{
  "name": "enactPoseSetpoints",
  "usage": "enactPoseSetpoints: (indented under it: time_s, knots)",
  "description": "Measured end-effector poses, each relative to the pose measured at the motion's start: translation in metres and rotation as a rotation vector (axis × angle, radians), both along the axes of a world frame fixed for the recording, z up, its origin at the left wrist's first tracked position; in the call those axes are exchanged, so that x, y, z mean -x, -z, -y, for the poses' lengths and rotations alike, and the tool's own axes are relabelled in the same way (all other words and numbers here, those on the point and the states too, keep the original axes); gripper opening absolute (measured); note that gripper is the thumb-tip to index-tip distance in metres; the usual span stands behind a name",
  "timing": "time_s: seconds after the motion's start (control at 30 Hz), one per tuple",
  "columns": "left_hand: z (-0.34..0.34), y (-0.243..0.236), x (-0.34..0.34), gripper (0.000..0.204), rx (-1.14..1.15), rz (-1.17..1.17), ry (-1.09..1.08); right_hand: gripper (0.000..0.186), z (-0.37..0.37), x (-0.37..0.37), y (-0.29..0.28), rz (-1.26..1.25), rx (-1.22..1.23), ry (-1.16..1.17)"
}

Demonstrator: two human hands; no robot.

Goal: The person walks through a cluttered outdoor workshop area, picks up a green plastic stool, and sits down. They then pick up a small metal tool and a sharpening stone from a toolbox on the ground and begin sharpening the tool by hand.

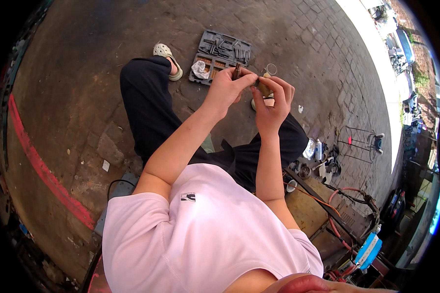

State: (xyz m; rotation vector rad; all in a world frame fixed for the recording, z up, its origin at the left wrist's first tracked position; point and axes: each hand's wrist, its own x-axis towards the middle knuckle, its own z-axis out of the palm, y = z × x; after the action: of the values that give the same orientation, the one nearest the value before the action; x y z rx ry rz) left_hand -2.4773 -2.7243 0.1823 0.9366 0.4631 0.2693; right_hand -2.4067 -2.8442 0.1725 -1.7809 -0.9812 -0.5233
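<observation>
My left hand point(225, 90) is closed round a short, dark brown metal cylinder point(237, 71), which sticks up between its thumb and fingers. Close beside it, my right hand point(275, 103) is pinched, thumb toward the index finger, with a small brownish piece point(264, 88) partly showing between them. The fingertips of both hands come together over the ground, and what lies right between them is too small to make out. Beyond the left hand, a dark grey tool case point(204, 43) lies spread on the paving, with several tools and small orange-brown parts in its compartments.
A white crumpled cloth point(200, 70) lies on the case's near corner. A thin ring point(271, 69) is past my right hand. On the right are a spray can point(319, 150), loose metal parts point(330, 166), a wire rack point(359, 144) and a machine with a red hose point(333, 222).
</observation>
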Motion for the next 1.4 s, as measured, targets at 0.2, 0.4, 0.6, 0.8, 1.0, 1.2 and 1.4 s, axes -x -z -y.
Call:
enactPoseSetpoints:
  time_s: [0.2, 0.4, 0.6, 0.8, 1.0, 1.2, 1.4]
  knots:
    - [0.001, 0.005, -0.003, 0.009, -0.081, -0.049, -0.027, 0.041, 0.001, -0.004, 0.001, 0.008, 0.051, -0.046]
    - [0.0, 0.019, -0.008, 0.01, -0.44, -0.055, -0.132, 0.045, -0.005, 0.0, 0.004, -0.445, -0.241, -0.028]
    - [0.002, 0.022, -0.008, 0.016, -0.567, -0.084, -0.095, 0.027, 0.001, -0.005, 0.005, -1.13, -0.334, -0.286]
    - [0.003, 0.024, -0.007, 0.011, -0.606, -0.07, -0.077, 0.021, 0.003, -0.008, 0.013, -1.249, -0.373, -0.328]
    - [0.006, 0.014, -0.006, 0.013, -0.661, -0.044, -0.076, 0.017, 0.002, -0.011, 0.02, -1.366, -0.563, -0.425]
    - [0.011, 0.009, -0.004, 0.011, -0.791, -0.095, -0.165, 0.016, 0.001, -0.007, 0.018, -1.355, -0.49, -0.369]
    - [0.02, 0.009, -0.003, 0.012, -1.114, -0.092, -0.267, 0.008, -0.002, -0.005, 0.023, -1.273, -0.522, -0.325]
